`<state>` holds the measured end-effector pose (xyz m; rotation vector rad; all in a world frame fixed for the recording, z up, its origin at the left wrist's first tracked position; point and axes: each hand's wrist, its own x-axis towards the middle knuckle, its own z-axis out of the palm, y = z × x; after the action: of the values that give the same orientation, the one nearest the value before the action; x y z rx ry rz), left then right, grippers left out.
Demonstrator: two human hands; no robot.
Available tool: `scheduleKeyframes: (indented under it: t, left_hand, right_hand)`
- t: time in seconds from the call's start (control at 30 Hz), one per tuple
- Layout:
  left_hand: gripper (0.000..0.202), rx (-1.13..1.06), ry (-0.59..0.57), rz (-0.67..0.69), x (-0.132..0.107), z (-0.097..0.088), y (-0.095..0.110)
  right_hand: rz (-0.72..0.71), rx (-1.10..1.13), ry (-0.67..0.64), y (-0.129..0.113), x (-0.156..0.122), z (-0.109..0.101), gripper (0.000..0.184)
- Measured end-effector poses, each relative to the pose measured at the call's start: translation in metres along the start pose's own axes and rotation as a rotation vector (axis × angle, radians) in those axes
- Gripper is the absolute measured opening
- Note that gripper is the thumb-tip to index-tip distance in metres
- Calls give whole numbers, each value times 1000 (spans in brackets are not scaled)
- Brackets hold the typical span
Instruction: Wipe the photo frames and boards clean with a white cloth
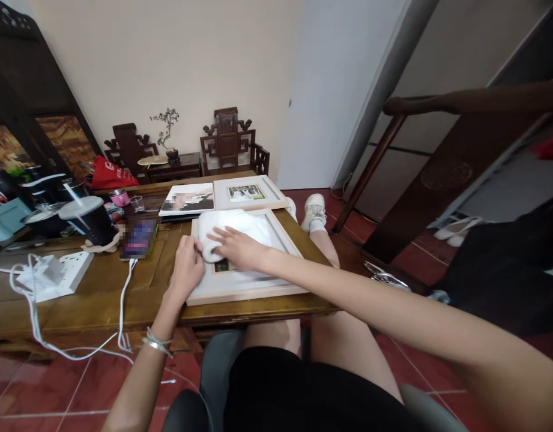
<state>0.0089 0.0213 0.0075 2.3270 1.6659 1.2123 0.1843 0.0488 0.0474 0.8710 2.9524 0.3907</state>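
Observation:
A light wooden picture frame (249, 295) lies flat near the table's front right corner, a small photo in its pale mat partly covered. My left hand (188, 264) is closed at the frame's left edge, fingers curled and thumb towards the cloth. On top of the frame rests a bunched white cloth (240, 222). My right hand (235, 247) presses down on this cloth with its fingers spread, hiding part of the photo below. Directly behind lies a second picture frame (269, 201) with a small photo, beside a print (186, 198) with a white border.
Left on the wooden table (163, 300) are a phone (139, 238) on a white cable, a power strip (71, 273) and a dark cup (91, 219) with a straw. A pink jar (119, 198) stands farther back. A wooden chair (406, 210) is at the right.

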Motion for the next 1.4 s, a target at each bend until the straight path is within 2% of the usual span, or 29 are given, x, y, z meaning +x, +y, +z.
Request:
scheduleKeyframes:
  t: [0.2,0.33,0.43,0.53,0.63,0.77,0.9,0.97,1.07,1.27,1.4]
  left_hand:
    - [28,11,-29,27,2,-2,1]
    - [26,-11,-40,-4,3,-3,0]
    - [25,-33,-29,-15,3,-2,-1]
    - [24,-37,-24,-20,2,-2,-2]
    - [24,-28,-30,-27,2,-2,-1]
    - [23,-19,-39,-36,1,-3,0]
    - [23,-23,-47,-49,0,-3,1]
    - [24,-29,-55,-53,0,-3,2]
    - [26,-42,-75,-41,0,-3,2]
    - [32,-46,-138,-4,-1,-3,1]
    - [33,-54,-105,-18,-1,-2,0]
  right_hand:
    - [121,-25,38,25,52,6,37]
    - [225,9,20,46,52,5,36]
    - [290,45,-28,66,24,2,37]
    - [335,73,-82,85,-19,3,41]
    - [330,93,-99,91,-62,7,48]
    - [251,206,-96,66,-107,-2,56]
    - [144,334,-160,24,-138,-33,48]
    - [116,372,-198,12,-144,-44,46]
    - [150,390,-217,16,-140,-42,51]
    - [339,332,-86,66,-99,-5,59]
    - [356,225,-65,81,-78,3,56]
